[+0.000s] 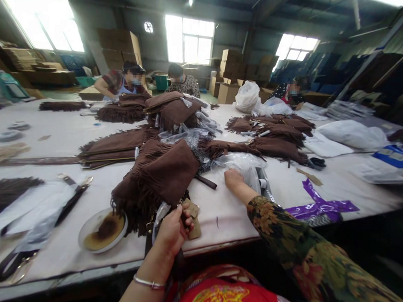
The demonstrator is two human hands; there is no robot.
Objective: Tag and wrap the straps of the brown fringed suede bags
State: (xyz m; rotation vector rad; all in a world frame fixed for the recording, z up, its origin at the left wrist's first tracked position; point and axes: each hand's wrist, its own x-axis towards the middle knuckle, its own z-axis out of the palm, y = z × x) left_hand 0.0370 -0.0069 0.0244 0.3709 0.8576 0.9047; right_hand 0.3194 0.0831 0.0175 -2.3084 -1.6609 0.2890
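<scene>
Lying beyond left hand [175, 228] — brown fringed bag [170, 171]

Brown bag [170, 169], purple plastic [324, 204], sleeve [297, 238] — floral

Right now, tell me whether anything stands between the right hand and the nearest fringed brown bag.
Yes: a short dark strap lies on the table in the gap between the right hand and the fringed brown bag. Clear plastic lies just beyond that hand; nothing else visible blocks the gap.
</scene>
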